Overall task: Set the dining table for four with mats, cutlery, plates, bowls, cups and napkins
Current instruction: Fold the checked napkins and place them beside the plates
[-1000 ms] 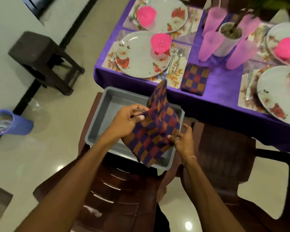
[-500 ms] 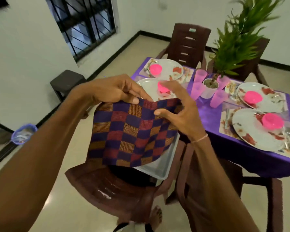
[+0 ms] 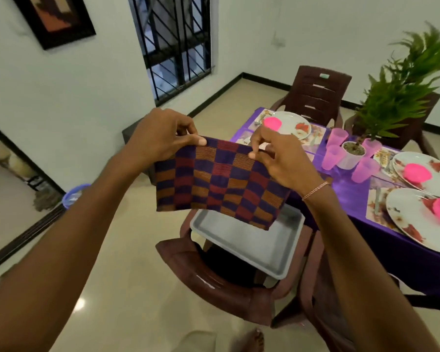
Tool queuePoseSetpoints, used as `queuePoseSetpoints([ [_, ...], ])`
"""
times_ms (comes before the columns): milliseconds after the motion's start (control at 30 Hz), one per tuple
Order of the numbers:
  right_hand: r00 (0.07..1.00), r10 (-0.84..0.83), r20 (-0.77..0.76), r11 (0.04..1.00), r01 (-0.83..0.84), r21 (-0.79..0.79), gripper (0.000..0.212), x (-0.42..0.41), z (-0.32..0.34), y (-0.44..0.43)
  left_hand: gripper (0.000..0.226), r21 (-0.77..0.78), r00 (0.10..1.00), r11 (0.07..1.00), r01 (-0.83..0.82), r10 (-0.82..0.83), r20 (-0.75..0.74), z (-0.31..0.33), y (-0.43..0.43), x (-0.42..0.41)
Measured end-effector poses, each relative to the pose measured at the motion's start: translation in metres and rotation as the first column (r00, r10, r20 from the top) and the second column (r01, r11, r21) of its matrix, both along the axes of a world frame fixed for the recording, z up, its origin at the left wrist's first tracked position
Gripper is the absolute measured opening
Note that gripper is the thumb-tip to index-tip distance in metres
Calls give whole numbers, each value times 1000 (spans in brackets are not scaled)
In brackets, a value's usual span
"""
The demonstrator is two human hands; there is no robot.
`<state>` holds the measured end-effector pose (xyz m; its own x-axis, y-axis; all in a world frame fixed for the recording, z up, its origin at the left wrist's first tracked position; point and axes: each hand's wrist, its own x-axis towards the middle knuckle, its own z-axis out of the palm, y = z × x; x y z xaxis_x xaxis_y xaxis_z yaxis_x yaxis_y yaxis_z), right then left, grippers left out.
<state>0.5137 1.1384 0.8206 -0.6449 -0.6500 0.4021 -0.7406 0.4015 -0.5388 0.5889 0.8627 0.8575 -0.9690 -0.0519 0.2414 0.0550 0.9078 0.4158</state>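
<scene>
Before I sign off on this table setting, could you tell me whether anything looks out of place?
The four pink cups stand bunched round the plant pot in the centre of the table, not at the place settings. The grey tray sits on a chair seat. Nothing looks spilled or damaged.

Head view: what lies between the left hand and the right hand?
The checked napkin: its top edge stretches from the left hand to the right hand, both pinching it, seen in the head view.

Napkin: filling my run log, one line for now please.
napkin: held up | left hand: pinches top edge | right hand: pinches top edge | tray: on chair
</scene>
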Motion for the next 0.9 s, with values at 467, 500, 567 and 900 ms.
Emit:
queuePoseSetpoints([
  [467, 985, 169, 38, 900, -170, 402, 46, 49, 19, -77, 23, 51, 989, 994, -95, 100, -105, -13, -54, 55],
  [500, 987, 153, 43, 890, -157, 428, 46, 52, 21, -82, 23, 42, 986, 993, -106, 111, -123, -13, -54, 56],
  [567, 995, 93, 28, 883, -95, 459, 44, 56, 25, -92, 22, 23, 979, 991, -133, 135, -155, -14, -53, 61],
  [900, 1000, 0, 26, 890, -12, 457, 46, 54, 31, -108, 15, 96, 954, 978, -187, 204, -218, -10, -46, 64],
])
